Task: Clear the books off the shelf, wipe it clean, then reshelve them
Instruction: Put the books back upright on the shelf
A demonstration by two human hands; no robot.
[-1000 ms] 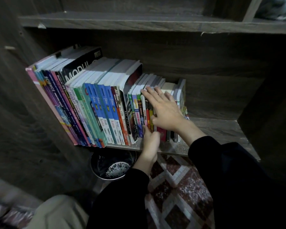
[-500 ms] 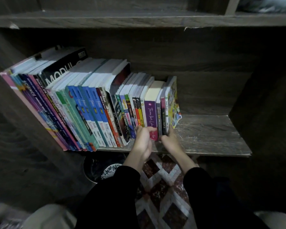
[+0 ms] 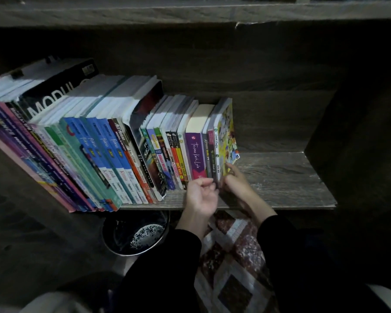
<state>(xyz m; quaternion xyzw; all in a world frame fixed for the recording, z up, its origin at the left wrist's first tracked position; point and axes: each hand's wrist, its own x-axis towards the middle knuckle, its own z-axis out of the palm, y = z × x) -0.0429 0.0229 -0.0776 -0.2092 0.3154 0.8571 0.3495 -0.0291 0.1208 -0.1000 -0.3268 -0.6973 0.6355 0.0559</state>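
A row of books point(image 3: 99, 143) stands leaning left on the wooden shelf point(image 3: 280, 177), filling its left half. At the row's right end come a purple-spined book point(image 3: 195, 154), a few thin dark books point(image 3: 210, 152) and a yellow comic-covered book point(image 3: 226, 132). My left hand point(image 3: 201, 196) is at the foot of the thin dark books, palm towards me, its curled fingertips on their lower edge. My right hand point(image 3: 236, 182) grips the yellow book's bottom corner from the right. The books' lower ends are hidden behind my fingers.
The shelf's right half is bare board up to the dark side panel point(image 3: 359, 143). Another shelf board point(image 3: 190, 12) runs overhead. Below the shelf sit a dark round bowl point(image 3: 136, 233) and a patterned mat point(image 3: 230, 267).
My right hand came down from the tops of the books to the bottom of the right-end books. My left hand turned palm-up beside it. The view moved closer.
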